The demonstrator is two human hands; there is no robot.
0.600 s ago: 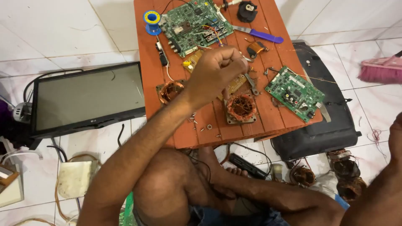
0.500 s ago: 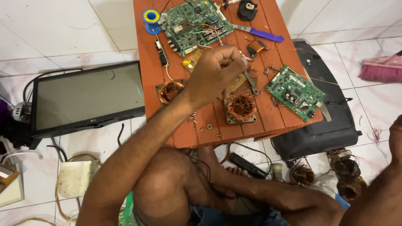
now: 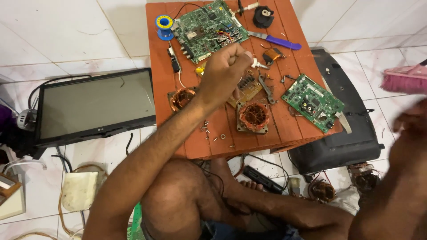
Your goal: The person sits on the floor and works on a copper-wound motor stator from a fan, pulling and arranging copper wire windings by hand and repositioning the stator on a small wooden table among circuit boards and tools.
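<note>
My left hand [image 3: 227,66] reaches over a small orange-red slatted table [image 3: 195,146], its fist closed round a thin tool whose white tip [image 3: 259,65] pokes out to the right. Under the hand lies a brown circuit board [image 3: 248,88]. A large green circuit board [image 3: 207,29] sits just beyond it, and a copper-wound motor stator [image 3: 253,116] just nearer. My right hand [image 3: 411,122] is a blur at the right edge, off the table, and its fingers are not readable.
The table also holds a smaller green board [image 3: 313,102], a copper coil [image 3: 181,98], a blue-and-yellow solder spool [image 3: 164,21], a purple-handled blade [image 3: 275,41] and loose screws [image 3: 213,131]. A flat screen [image 3: 95,104] lies left, a black back cover [image 3: 342,133] right, a pink broom [image 3: 407,80] beyond.
My left hand has edged slightly toward the large green board, still gripping the tool. My right hand has risen into view at the right edge, blurred by motion.
</note>
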